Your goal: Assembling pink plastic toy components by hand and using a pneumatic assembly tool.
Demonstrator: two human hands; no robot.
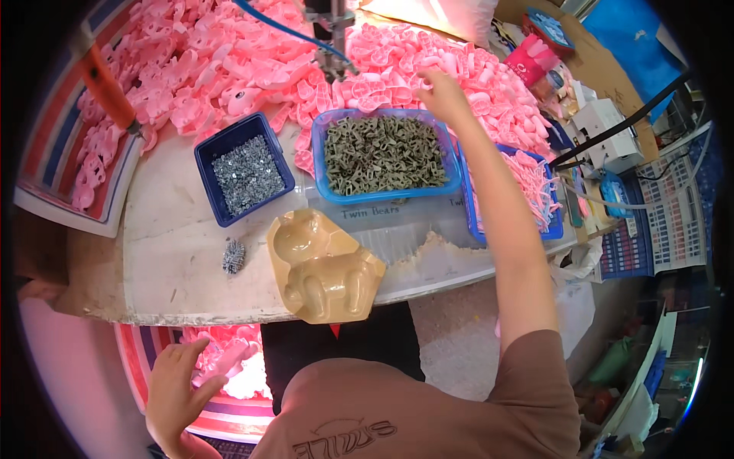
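My right hand (443,96) reaches over the far rim of the light blue tub, beside the heap of pink plastic parts (397,57). Its thumb and forefinger are apart and nothing shows between them; whether they touch the heap I cannot tell. Low at the left, my left hand (177,382) is open with spread fingers. Just past its fingertips is a pink molded part (225,359), above a striped container (237,417) with more pink parts. A tan mold-like fixture (325,279) with an animal-shaped hollow lies at the table's near edge.
The light blue tub (329,193) holds small dark green pieces. A navy bin (205,172) holds small screws; a spiky metal clump (233,257) lies nearby. A blue basket (554,229) contains thin pink pieces. An orange-handled tool (107,88) and a metal tool head (334,57) hang over the table.
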